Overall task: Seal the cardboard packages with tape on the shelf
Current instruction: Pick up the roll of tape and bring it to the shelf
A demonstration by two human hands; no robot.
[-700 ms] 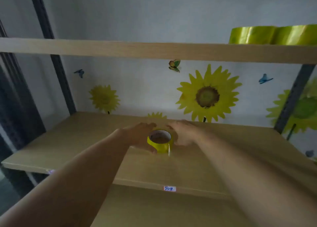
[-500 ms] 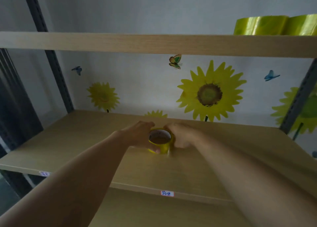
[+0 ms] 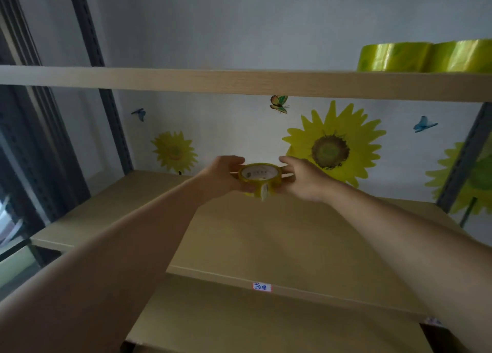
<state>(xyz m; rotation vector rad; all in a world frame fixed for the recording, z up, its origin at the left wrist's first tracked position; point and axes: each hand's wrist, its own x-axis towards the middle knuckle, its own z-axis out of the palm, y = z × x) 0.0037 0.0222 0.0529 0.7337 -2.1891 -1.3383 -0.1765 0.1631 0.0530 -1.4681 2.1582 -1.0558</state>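
Head view shows two bare arms reaching into a wooden shelf point(image 3: 266, 235). Both hands hold one yellow tape roll point(image 3: 259, 178). The left hand point(image 3: 221, 175) wraps its fingers round the left side of the roll. The right hand point(image 3: 300, 178) holds the right side, with fingers curled along the rim. The roll is up in the air, above the shelf board and not touching it. A loose tape end point(image 3: 263, 193) hangs down at the front of the roll.

I think this step is getting the tape ready. No cardboard package shows clearly on this shelf, so no sealing has begun. A brown board point(image 3: 266, 323) sits low in the picture, under the shelf edge, but I cannot tell if it is a box. The next move likely calls for one hand to keep the roll while the other pinches the loose end and pulls it out. Then the tape needs to go over a box seam.

Half a second ago the roll sat low, on or just above the shelf board, with both hands around it. Now it is lifted higher, and its inside ring faces the camera more.

Two more rolls point(image 3: 426, 57) rest on the upper shelf point(image 3: 213, 81) at the right. Sunflower stickers point(image 3: 330, 147) and butterflies decorate the wall behind. A small white label point(image 3: 262, 287) sticks to the shelf's front edge.
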